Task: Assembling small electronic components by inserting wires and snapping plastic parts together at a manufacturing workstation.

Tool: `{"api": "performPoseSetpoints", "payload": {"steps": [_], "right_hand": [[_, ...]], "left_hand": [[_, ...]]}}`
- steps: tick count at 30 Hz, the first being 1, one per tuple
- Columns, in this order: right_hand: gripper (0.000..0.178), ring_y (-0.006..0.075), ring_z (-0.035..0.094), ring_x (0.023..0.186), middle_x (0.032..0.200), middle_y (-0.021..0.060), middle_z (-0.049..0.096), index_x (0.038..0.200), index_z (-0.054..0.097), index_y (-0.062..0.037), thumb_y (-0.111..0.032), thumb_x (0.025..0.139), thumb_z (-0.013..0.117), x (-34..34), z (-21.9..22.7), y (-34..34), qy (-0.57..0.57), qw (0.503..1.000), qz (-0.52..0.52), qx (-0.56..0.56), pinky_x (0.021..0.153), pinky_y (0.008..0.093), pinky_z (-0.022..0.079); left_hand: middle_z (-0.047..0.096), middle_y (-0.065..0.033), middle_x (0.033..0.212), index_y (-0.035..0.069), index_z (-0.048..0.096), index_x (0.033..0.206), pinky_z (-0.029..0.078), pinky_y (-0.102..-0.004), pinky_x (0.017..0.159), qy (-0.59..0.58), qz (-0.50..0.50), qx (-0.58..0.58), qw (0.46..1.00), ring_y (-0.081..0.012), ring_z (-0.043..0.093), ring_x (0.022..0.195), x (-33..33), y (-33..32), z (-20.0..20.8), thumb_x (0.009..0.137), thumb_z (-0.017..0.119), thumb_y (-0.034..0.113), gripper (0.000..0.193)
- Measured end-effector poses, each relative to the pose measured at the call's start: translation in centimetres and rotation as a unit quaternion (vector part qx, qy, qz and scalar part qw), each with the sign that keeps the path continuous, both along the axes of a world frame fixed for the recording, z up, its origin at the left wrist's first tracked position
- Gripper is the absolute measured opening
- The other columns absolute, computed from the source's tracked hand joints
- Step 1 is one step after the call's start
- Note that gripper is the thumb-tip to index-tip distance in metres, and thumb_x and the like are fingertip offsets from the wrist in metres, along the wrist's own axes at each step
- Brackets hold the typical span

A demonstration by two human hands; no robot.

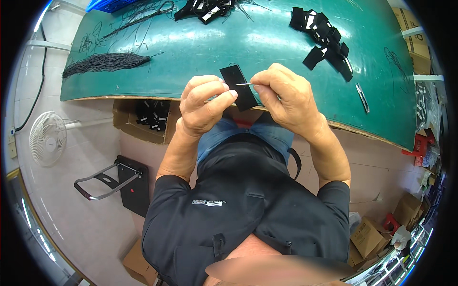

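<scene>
My right hand pinches a thin needle between thumb and forefinger. The needle points left, toward my left hand. Thumb and forefinger of my left hand are pressed together close to the needle's tip; what they hold, if anything, is too small to make out. Below the needle, between my hands, a flat black rectangular piece lies slanted at the table's near edge. A thin dark thread loop shows at its far end.
On the green table lie a bundle of dark threads, a pile of black pieces, another black pile and thread snips. A blue basket stands far left. Below are a cardboard box, fan and folding trolley.
</scene>
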State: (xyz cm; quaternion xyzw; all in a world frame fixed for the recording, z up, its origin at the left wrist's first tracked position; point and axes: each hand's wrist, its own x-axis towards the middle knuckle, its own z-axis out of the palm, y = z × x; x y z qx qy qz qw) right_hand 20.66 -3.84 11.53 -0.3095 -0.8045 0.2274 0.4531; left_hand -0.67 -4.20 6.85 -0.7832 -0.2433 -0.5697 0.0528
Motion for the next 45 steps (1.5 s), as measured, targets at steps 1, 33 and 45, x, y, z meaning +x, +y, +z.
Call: {"api": "performPoseSetpoints", "payload": {"steps": [1,33,45], "right_hand": [[0.014,0.0206,0.054,0.060,0.075,0.0094,0.059,0.095,0.066,0.0003,0.007,0.083,0.068,-0.1,-0.1,0.1,-0.001,1.000,0.000,-0.001,0.053,0.0308,0.044],[0.010,0.0304,0.063,0.075,0.082,0.0113,0.062,0.094,0.063,-0.0024,-0.001,0.085,0.068,3.4,-0.7,3.1,-0.110,0.990,0.070,-0.059,0.067,0.0370,0.052],[0.011,0.0291,0.067,0.080,0.088,0.0149,0.067,0.097,0.068,-0.0013,-0.010,0.091,0.067,-0.1,-3.1,3.0,-0.048,0.975,0.100,-0.193,0.071,0.0361,0.054]], "left_hand": [[0.060,-0.0047,0.095,0.007,0.072,0.092,0.055,-0.0307,0.067,0.000,-0.004,-0.003,1.000,-0.0228,0.063,0.083,-0.1,0.0,-0.1,0.066,0.075,-0.001,0.028],[0.067,-0.0068,0.091,0.004,0.070,0.091,0.055,-0.0354,0.074,0.029,-0.116,-0.165,0.979,-0.0258,0.066,0.087,1.4,0.5,-0.9,0.070,0.074,-0.006,0.023],[0.065,-0.0069,0.094,0.002,0.064,0.098,0.051,-0.0299,0.078,-0.096,-0.152,-0.363,0.914,-0.0193,0.063,0.084,-0.4,0.6,-2.6,0.085,0.071,-0.004,0.016]]}}
